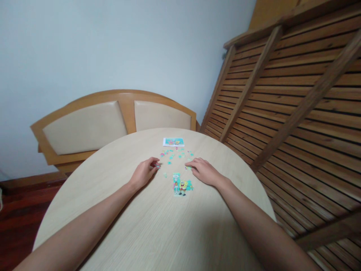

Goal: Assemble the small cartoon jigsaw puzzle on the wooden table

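A small, partly joined cartoon jigsaw (181,184) lies on the round pale wooden table (158,229) between my hands. Several loose turquoise and pink pieces (177,154) are scattered just beyond it. My left hand (144,172) rests on the table to the left, its fingertips pinched on a small piece (157,165). On the right, my right hand (203,170) lies palm down, fingers curled with the tips on a loose piece (188,168). A small reference picture card (173,142) sits at the table's far side.
A wooden bench with two beige padded backrests (113,122) stands behind the table against a pale wall. A slatted wooden frame (293,98) leans at the right, close to the table edge. Dark red floor shows at the left.
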Tool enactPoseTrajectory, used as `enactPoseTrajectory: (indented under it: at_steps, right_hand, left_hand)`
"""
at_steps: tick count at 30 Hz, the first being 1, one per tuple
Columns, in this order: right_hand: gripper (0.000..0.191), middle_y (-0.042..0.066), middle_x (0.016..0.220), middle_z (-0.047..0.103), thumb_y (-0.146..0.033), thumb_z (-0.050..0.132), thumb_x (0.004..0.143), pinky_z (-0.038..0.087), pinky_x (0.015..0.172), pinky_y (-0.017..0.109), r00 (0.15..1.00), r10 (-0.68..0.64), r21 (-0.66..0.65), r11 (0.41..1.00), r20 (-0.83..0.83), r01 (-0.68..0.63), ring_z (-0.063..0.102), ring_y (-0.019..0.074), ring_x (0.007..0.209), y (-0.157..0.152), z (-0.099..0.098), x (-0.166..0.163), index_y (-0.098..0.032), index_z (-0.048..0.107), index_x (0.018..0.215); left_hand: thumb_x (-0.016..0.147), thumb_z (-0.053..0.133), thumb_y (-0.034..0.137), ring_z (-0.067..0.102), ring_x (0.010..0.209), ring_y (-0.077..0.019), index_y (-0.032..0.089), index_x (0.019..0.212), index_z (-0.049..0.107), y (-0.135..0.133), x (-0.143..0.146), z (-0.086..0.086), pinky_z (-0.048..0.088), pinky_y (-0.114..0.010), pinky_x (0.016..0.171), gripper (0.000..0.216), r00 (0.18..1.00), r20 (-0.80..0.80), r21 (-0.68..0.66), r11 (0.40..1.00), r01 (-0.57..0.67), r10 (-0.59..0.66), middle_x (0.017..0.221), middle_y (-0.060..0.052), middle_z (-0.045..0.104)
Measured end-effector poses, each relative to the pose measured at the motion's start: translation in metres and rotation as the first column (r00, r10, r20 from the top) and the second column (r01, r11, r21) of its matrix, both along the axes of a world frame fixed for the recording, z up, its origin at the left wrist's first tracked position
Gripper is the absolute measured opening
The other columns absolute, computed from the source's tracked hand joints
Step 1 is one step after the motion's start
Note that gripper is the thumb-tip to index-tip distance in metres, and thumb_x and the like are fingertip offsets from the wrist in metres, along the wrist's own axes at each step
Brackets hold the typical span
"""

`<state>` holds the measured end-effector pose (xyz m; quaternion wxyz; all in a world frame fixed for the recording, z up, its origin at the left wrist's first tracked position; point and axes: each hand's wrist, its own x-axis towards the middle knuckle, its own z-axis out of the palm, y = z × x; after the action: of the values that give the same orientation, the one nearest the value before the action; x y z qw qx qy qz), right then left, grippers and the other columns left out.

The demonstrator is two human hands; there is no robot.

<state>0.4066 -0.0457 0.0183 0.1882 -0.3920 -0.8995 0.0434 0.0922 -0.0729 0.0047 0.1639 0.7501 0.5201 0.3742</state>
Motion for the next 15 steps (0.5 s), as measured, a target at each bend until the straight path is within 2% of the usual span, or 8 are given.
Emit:
enactPoseTrajectory:
  at_steps: [3, 8, 12, 15]
  right_hand:
    - [0.036, 0.009, 0.109, 0.066, -0.011, 0.051, 0.091, 0.043, 0.097, 0.037, 1.0, 0.02, 0.004, 1.0, -0.023, -0.02, 0.057, 0.0225, 0.106, -0.003, 0.002, -0.003, -0.022, 0.068, 0.122]
    - [0.028, 0.008, 0.108, 0.066, -0.02, 0.053, 0.095, 0.044, 0.096, 0.038, 0.986, 0.152, -0.011, 0.988, -0.062, -0.153, 0.057, 0.0225, 0.105, -0.016, 0.01, -0.014, -0.022, 0.069, 0.118]
    - [0.031, 0.009, 0.11, 0.065, -0.037, 0.06, 0.094, 0.045, 0.098, 0.039, 0.967, 0.246, -0.022, 0.969, -0.063, -0.248, 0.057, 0.0235, 0.107, -0.028, 0.016, -0.025, -0.023, 0.068, 0.12]
    - [0.039, 0.009, 0.115, 0.065, -0.046, 0.064, 0.09, 0.044, 0.1, 0.04, 0.958, 0.281, -0.038, 0.958, -0.053, -0.283, 0.057, 0.0246, 0.111, -0.032, 0.016, -0.029, -0.023, 0.068, 0.122]
  left_hand:
    - [0.086, 0.06, 0.026, 0.071, 0.089, -0.0204, 0.018, 0.109, 0.06, -0.001, 0.002, -0.001, 0.055, -0.037, 0.087, 0.024, 0.986, 0.162, -0.026, 0.999, 0.045, -0.04, 0.096, -0.006, 0.074]
    - [0.083, 0.067, 0.029, 0.073, 0.087, -0.0206, 0.015, 0.109, 0.057, -0.01, 0.013, 0.001, 0.056, -0.037, 0.084, 0.031, 0.879, 0.462, -0.145, 0.967, 0.209, -0.12, 0.094, -0.009, 0.075]
    - [0.078, 0.076, 0.037, 0.074, 0.086, -0.0217, 0.014, 0.112, 0.054, -0.019, 0.025, 0.001, 0.056, -0.037, 0.083, 0.046, 0.821, 0.551, -0.216, 0.925, 0.311, -0.148, 0.093, -0.011, 0.075]
    - [0.078, 0.077, 0.039, 0.074, 0.083, -0.0207, 0.015, 0.114, 0.053, -0.024, 0.031, 0.0, 0.056, -0.036, 0.081, 0.049, 0.818, 0.545, -0.247, 0.898, 0.364, -0.182, 0.095, -0.011, 0.076]
